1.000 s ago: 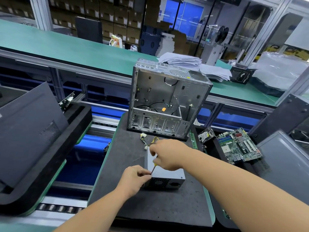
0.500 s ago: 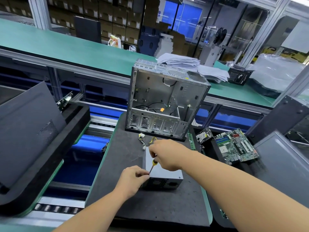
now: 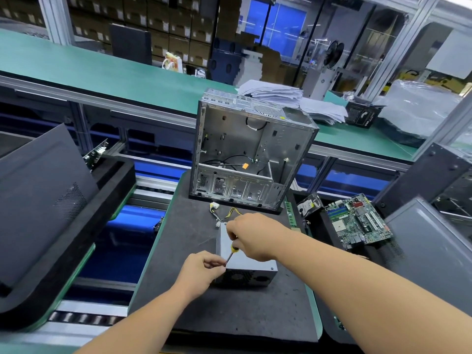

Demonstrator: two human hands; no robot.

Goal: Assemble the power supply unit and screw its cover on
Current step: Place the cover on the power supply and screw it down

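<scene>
A grey power supply unit (image 3: 249,268) lies on the black foam pad (image 3: 229,312), its fan side facing me and its yellow and black cables (image 3: 224,215) trailing away toward the case. My right hand (image 3: 255,236) grips a small screwdriver (image 3: 232,251) with a yellow and black handle, tip angled down at the unit's near left top corner. My left hand (image 3: 201,270) is at that same corner, its fingertips pinched around the screwdriver's tip; whether a screw is there is hidden.
An open metal computer case (image 3: 250,152) stands upright at the pad's far end. A motherboard (image 3: 357,221) and a drive (image 3: 310,204) lie at the right. Dark side panels lean at the left (image 3: 43,195) and right (image 3: 429,241). Paper stacks (image 3: 286,95) sit on the green bench behind.
Both hands stay at the unit's near left corner. More of the screwdriver's handle and shaft now shows below my right hand. The view shifted slightly.
</scene>
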